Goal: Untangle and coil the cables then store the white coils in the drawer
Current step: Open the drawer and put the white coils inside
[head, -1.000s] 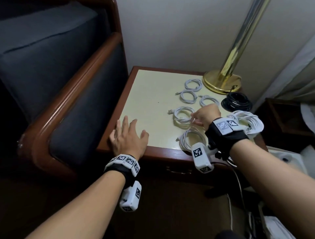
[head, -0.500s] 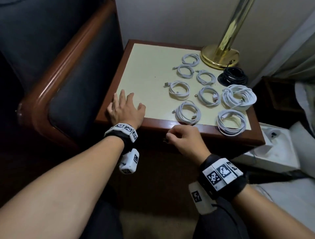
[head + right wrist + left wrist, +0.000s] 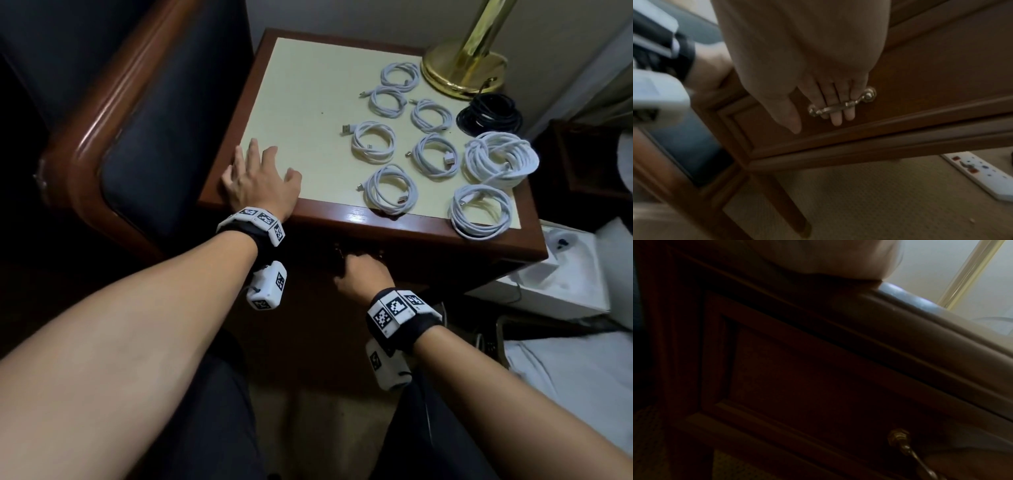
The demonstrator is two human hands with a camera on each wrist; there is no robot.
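my right hand (image 3: 813, 91) has dropped from the table (image 3: 308, 102) and hooked its fingers behind the drawer (image 3: 920, 81) handle (image 3: 840, 106), ready to pull. my left hand (image 3: 262, 185) stays flat and open on top. the white coils (image 3: 390, 188) wait there.

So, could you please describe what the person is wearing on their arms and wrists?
Both forearms are bare, with no sleeves. Each wrist carries a black band topped with white blocks printed with black-and-white square markers. A white box-shaped camera unit hangs under each wrist, also marked: one on the left, one on the right. The left hand and right hand wear no gloves.
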